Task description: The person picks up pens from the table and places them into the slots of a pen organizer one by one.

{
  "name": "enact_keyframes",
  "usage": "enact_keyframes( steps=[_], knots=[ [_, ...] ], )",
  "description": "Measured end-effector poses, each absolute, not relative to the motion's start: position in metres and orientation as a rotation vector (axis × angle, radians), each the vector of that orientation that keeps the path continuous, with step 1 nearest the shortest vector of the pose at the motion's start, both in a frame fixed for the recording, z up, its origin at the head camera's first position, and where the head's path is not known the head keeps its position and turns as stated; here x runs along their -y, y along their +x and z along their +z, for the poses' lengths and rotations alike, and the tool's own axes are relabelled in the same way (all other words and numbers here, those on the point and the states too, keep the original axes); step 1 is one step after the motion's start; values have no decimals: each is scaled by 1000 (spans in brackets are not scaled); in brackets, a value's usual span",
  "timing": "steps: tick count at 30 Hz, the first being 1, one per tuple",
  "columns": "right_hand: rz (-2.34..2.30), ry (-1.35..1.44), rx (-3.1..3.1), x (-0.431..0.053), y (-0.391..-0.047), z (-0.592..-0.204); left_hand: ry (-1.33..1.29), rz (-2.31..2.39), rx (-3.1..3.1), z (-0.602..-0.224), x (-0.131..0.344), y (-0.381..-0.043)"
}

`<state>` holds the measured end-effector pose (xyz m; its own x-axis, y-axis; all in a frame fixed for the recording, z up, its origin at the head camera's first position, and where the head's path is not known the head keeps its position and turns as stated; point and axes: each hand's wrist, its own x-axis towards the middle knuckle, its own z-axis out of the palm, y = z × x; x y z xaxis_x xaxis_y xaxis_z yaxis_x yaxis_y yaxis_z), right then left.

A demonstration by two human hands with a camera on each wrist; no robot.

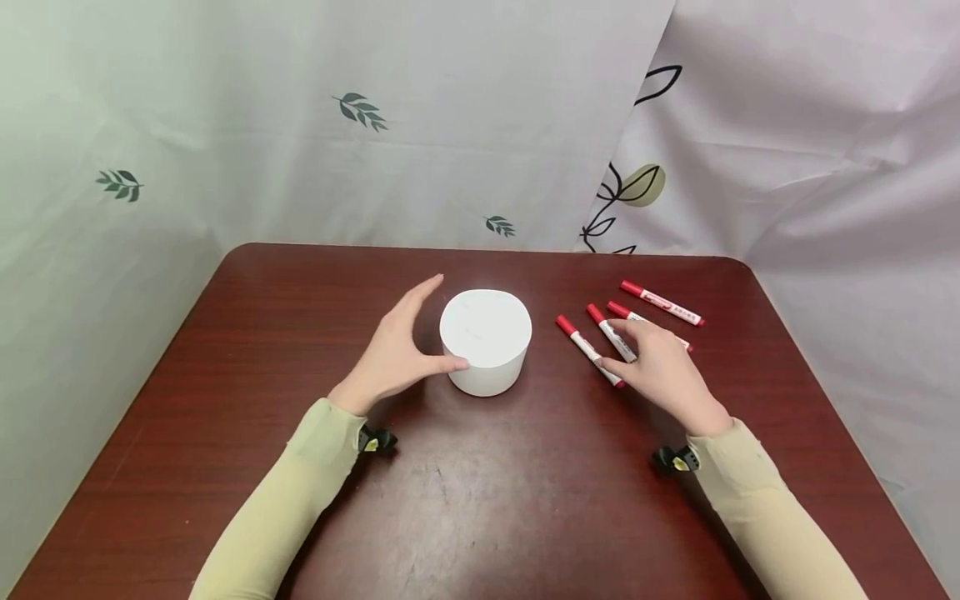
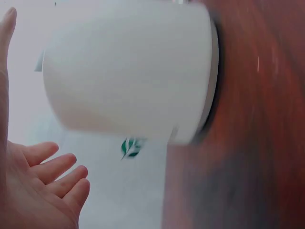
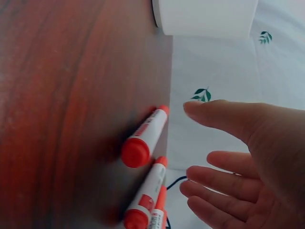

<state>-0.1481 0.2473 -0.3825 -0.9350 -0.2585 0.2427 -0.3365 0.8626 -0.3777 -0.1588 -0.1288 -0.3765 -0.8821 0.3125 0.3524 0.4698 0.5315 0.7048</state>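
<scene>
A white, drum-shaped object (image 1: 486, 329) with a smooth flat top stands on the table. To its left is my left hand (image 1: 390, 354), thumb and fingers spread wide; the thumb tip overlaps the object's front edge in the head view. The left wrist view has the palm (image 2: 43, 186) facing the object's white side. My right hand (image 1: 663, 371) hovers over several red-capped white markers, its thumb and fingers apart with nothing between them. The nearest marker (image 1: 588, 350) lies under its thumb tip, a second marker (image 1: 611, 333) just beyond. A third marker (image 1: 621, 309) is partly hidden by the fingers.
Another red-capped marker (image 1: 663, 303) lies farther back on the right. The dark reddish-brown table (image 1: 480, 500) has rounded back corners. Behind it hangs a pale curtain (image 1: 450, 125) with leaf prints. Each wrist wears a black strap (image 1: 377, 440) with a small device.
</scene>
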Motion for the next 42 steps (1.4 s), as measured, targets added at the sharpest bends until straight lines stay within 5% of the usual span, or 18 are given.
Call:
enact_keyframes(
  steps=[28, 42],
  knots=[
    [736, 483, 2837, -242, -151, -400, -548, -1417, 2625, -386, 106, -156],
    [900, 360, 2657, -244, -155, -367, -564, -1465, 2614, -385, 106, -156]
  ],
)
